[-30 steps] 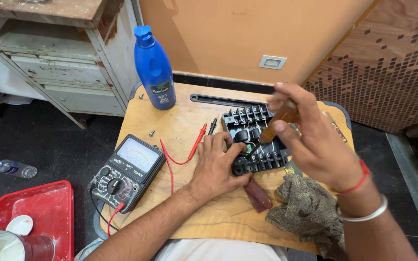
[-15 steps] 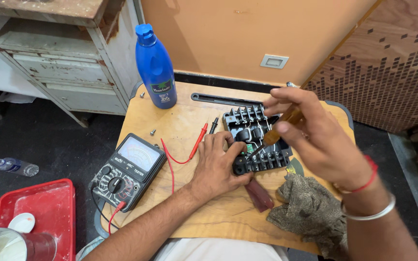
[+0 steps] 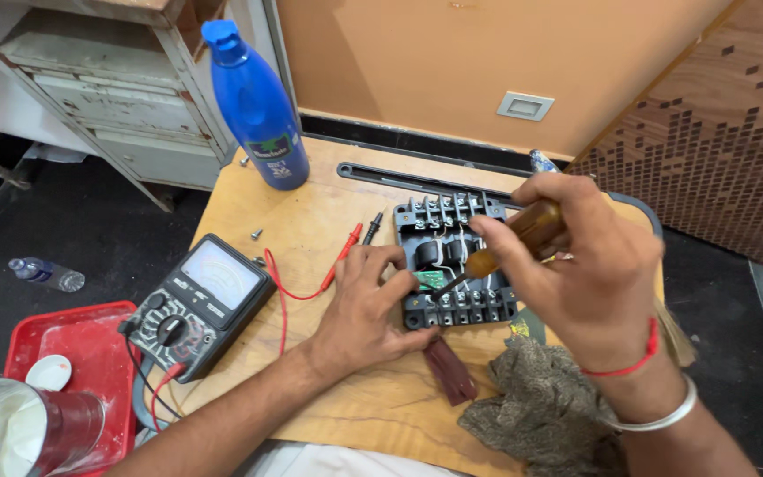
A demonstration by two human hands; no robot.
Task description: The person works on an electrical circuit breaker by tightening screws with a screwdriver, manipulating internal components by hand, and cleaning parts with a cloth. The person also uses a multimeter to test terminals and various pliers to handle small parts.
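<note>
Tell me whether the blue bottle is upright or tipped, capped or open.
Upright and capped: the blue bottle stands on its base on the board, its blue cap on top.

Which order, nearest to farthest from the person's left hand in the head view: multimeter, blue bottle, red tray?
From the left hand:
1. Multimeter, just left on the board.
2. Blue bottle, upright at the board's far edge.
3. Red tray, on the floor, far left.

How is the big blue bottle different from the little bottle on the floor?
The blue bottle stands upright on the wooden table; the little bottle lies on its side on the dark floor. The blue bottle is solid blue and you cannot see through it; the little bottle is clear. The blue bottle also looks much bigger. Both have blue caps.
</note>
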